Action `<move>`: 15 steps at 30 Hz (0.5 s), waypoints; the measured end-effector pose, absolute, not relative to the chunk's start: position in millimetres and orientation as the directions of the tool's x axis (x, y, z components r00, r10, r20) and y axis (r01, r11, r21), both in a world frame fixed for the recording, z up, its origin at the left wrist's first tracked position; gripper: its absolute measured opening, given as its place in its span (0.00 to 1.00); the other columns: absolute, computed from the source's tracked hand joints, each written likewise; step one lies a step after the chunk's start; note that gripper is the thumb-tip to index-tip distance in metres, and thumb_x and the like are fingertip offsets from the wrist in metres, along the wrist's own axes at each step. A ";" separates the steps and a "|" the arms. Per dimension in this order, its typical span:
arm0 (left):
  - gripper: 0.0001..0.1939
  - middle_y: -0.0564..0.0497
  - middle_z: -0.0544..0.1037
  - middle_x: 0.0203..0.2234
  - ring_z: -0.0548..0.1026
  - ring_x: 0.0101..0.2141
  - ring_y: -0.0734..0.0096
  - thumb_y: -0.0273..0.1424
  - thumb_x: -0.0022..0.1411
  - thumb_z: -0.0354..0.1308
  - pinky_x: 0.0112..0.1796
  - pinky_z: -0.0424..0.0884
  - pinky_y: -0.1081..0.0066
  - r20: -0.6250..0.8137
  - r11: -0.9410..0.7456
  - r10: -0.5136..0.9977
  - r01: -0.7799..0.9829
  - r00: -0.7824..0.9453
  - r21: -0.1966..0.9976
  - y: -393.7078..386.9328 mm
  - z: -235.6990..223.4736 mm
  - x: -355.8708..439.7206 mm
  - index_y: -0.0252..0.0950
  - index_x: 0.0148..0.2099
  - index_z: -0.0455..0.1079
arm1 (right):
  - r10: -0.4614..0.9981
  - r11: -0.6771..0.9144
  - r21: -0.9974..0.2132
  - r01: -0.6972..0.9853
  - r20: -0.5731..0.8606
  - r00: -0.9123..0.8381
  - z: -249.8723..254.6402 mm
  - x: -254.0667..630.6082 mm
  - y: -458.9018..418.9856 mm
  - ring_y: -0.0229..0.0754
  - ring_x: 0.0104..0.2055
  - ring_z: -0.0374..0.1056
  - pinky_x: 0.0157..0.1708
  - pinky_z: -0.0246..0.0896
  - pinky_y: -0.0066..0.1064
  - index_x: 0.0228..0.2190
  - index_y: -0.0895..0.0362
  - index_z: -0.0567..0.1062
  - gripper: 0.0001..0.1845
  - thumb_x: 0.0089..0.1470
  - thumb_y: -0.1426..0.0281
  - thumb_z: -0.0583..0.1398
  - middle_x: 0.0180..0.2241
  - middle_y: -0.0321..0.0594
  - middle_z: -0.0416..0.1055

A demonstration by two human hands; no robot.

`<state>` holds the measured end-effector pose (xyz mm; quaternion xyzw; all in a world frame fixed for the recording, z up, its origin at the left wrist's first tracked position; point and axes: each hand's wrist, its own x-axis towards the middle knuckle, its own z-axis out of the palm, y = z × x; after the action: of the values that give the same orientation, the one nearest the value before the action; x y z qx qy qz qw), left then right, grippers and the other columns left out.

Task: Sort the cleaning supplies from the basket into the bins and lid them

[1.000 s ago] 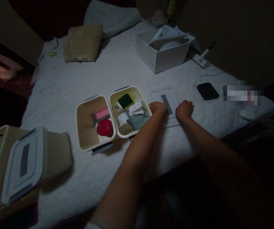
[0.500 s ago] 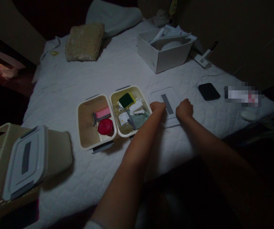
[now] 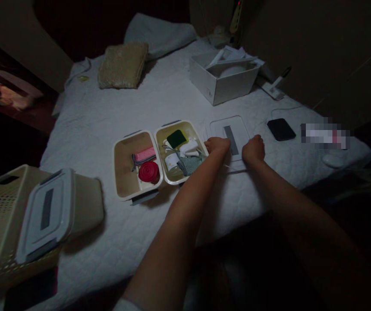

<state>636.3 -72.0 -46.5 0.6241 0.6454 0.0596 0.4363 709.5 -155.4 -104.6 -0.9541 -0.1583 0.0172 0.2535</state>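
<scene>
A pale box lid (image 3: 218,127) with a grey strip across its middle lies between my two hands near the bed's front edge; another lid edge seems to show under it. My left hand (image 3: 218,145) is closed at its left edge, right beside an open cream box. My right hand (image 3: 253,149) is closed on its right edge. The open box (image 3: 201,132) holds a green-and-yellow sponge (image 3: 177,138), white cloth (image 3: 189,147), a clear bottle and a grey-green knitted cloth (image 3: 190,165). Against it, a second open box (image 3: 118,168) contains a red roll (image 3: 149,172) and pink cloth (image 3: 145,154).
A closed box with a grey lid (image 3: 59,203) leans by a perforated basket (image 3: 1,233) at left. A white carton (image 3: 205,82) with papers stands at the back, near a cushion (image 3: 124,65). Right lie a black flat device (image 3: 281,129) and a white oval object (image 3: 333,160).
The view has shifted slightly, so the boxes and bed sit further right in the picture. Both hands stay at the lid, with little visible movement of their own.
</scene>
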 end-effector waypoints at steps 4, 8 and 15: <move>0.30 0.31 0.61 0.59 0.66 0.57 0.50 0.31 0.56 0.58 0.52 0.66 0.63 -0.424 0.118 0.866 0.714 0.266 0.690 -80.3 -17.9 624.5 0.25 0.59 0.60 | 0.268 -0.799 -0.537 0.272 0.088 0.960 -76.7 713.8 -153.8 0.56 0.52 0.67 0.48 0.62 0.44 0.51 0.69 0.65 0.20 0.59 0.78 0.47 0.50 0.63 0.67; 0.25 0.33 0.64 0.57 0.68 0.55 0.53 0.31 0.59 0.54 0.52 0.65 0.65 -0.269 -0.016 0.892 0.622 0.362 0.783 -77.4 3.7 613.1 0.27 0.57 0.62 | 0.253 -0.703 -0.620 0.349 0.240 0.937 -35.7 714.5 -150.5 0.55 0.56 0.64 0.52 0.58 0.45 0.53 0.67 0.65 0.20 0.60 0.77 0.48 0.51 0.63 0.66; 0.23 0.40 0.71 0.52 0.70 0.54 0.59 0.35 0.63 0.51 0.54 0.64 0.65 -0.021 -0.117 0.923 0.331 0.385 0.936 -48.0 33.5 586.5 0.35 0.59 0.62 | 0.288 -0.475 -0.672 0.568 0.491 0.822 33.9 681.2 -135.3 0.51 0.60 0.58 0.58 0.50 0.44 0.55 0.64 0.61 0.20 0.61 0.77 0.47 0.56 0.58 0.61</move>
<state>586.5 -48.0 33.5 0.6806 0.4606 0.3088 0.4789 681.2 -135.3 33.9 -0.8444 -0.2532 -0.1571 0.4451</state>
